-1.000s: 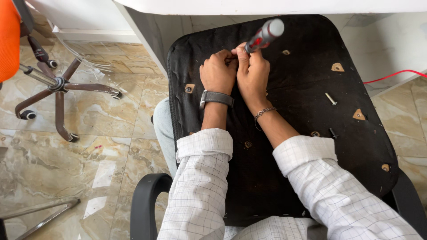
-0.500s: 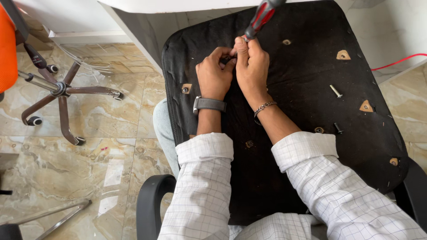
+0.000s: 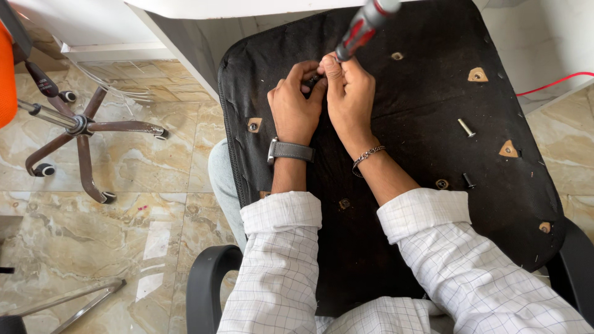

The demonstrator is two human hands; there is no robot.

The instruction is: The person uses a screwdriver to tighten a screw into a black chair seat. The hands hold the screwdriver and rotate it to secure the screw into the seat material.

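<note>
A black fabric-covered chair seat point(image 3: 427, 247) lies upside down across my lap, with several small cut-outs showing wood and screw holes. My right hand point(image 3: 350, 93) grips a screwdriver point(image 3: 365, 26) with a red, black and grey handle, its tip pressed into the seat near the far edge. My left hand point(image 3: 296, 105), wearing a grey-strapped watch, is closed around the shaft right at the tip. Both hands touch each other. The tip itself is hidden by my fingers.
A loose silver bolt point(image 3: 466, 128) and a short dark screw point(image 3: 469, 180) lie on the seat to the right. A five-legged chair base point(image 3: 80, 127) stands on the marble floor at left. A black armrest point(image 3: 207, 284) curves at lower left. A red cable point(image 3: 554, 83) runs at right.
The view has shifted a little, so the screwdriver handle now sits higher and partly out of frame. Both hands keep the same grip at the same spot on the seat.
</note>
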